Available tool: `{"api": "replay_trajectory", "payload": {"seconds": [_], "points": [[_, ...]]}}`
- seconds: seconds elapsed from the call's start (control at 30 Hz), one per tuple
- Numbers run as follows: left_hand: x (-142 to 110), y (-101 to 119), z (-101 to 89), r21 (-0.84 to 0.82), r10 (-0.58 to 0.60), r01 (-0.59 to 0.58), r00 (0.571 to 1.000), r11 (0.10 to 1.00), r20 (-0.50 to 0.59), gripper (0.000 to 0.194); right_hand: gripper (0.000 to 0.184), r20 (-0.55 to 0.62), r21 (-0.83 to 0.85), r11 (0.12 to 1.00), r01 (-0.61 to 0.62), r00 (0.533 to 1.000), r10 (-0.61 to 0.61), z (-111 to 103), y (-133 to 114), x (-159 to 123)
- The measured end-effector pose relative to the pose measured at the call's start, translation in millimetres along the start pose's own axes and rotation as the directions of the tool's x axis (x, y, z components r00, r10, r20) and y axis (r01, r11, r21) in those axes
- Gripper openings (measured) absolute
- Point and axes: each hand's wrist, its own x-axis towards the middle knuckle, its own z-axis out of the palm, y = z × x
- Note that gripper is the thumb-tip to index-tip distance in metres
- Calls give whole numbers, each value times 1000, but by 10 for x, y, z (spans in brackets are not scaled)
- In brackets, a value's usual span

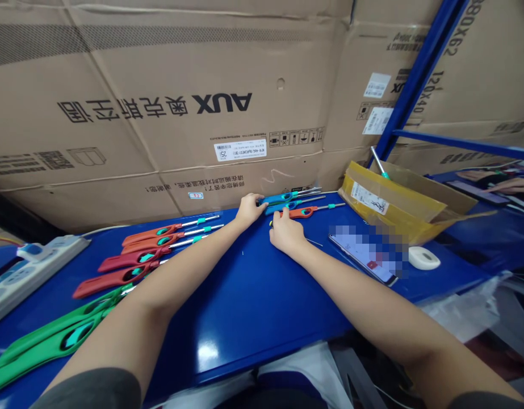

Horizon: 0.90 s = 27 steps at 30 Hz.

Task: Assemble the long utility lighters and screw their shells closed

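My left hand [250,209] is closed at the handle ends of the blue utility lighters [283,199], which lie side by side against the cardboard. Just to its right, my right hand [288,234] has its fingers closed on the handle of an orange lighter [303,212], whose metal tube points right. A thin metal shaft [315,242] sticks out beneath the right hand; a yellow-and-black end shows at the fingers, possibly one slim tool. At left lie orange lighters [151,234], red lighters [110,281] and green lighters [49,341], partly behind my left forearm.
A yellow-taped carton [374,199] with a metal tube poking out stands at right. Before it lie a phone [359,255] and a white rounded device [423,258]. A power strip [36,272] sits at far left. Large cardboard [159,68] walls the back; another person's hand [515,185] shows far right.
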Motion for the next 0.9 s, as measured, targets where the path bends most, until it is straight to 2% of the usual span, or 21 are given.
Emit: {"api": "replay_trajectory", "payload": {"seconds": [0.1,0.23,0.4,0.5,0.63,0.77,0.9], "points": [[43,10,-6,25,5,-5,1000,1000,-8,35,46,11,-3,1000,-18,1000,18,-14,14,13],[21,69,-61,59,11,-9,999,998,-40,35,40,35,-7,999,-35,999,35,-40,84,54],[-137,231,-162,78,91,-82,989,994,-116,35,37,74,0,999,33,997,-33,-72,206,109],[-215,317,-175,54,173,-171,985,984,-24,34,36,53,11,999,42,998,-43,-107,246,120],[-289,365,-105,40,188,-195,973,980,137,34,26,-66,32,999,13,998,-10,-223,292,115],[-347,441,14,63,205,-229,941,971,269,33,36,-191,63,995,-79,977,89,-332,342,121],[-374,595,104,115,194,-238,932,964,305,35,43,-212,92,985,-143,964,160,-373,397,153]]}}
